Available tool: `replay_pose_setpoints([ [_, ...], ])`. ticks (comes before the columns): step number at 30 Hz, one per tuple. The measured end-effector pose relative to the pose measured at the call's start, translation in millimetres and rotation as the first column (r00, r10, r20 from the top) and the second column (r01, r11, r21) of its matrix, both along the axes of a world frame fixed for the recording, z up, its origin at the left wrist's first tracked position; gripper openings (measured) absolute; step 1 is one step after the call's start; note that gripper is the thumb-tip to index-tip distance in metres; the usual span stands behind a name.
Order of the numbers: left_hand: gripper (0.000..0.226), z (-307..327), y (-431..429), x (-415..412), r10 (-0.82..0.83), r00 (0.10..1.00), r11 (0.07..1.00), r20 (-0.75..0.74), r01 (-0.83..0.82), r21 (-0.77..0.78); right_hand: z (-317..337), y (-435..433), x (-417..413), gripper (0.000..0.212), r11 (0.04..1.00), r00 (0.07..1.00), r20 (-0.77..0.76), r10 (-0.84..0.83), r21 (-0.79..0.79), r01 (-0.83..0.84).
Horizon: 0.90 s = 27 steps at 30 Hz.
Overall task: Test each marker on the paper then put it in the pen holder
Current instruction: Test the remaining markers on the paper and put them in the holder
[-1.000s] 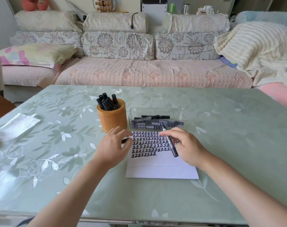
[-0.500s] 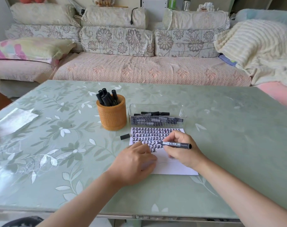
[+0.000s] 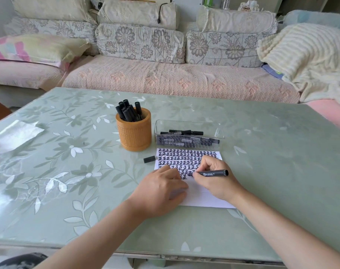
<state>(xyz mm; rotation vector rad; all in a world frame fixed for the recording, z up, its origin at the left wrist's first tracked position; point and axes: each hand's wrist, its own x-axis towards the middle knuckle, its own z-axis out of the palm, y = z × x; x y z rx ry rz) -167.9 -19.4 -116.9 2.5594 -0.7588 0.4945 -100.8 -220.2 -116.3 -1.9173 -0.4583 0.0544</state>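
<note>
**Black marker at work on the white paper**

The left hand (image 3: 161,193) lies flat on the paper (image 3: 204,199), fingers loose, pressing it onto the green surface (image 3: 68,171). The right hand (image 3: 217,183) pinches the marker (image 3: 212,173) near its tip, which touches the paper below the rows of black marks. The marker looks light, stiff and smooth, so a grip near the tip should steer it best. A black cap (image 3: 149,159) lies just beside the paper. Farther off stand the orange pen holder (image 3: 134,134), with markers inside, and a clear box (image 3: 220,131) holding more.
</note>
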Motion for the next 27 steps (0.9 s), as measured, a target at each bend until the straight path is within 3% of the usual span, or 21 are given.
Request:
replay_pose_setpoints([
  [27,0.012,0.0,0.6,0.8,0.002,1.0,1.0,-0.025,-0.002,0.003,0.7,-1.5,-3.1,0.021,0.998,0.999,0.032,0.039,-0.047,-0.037],
])
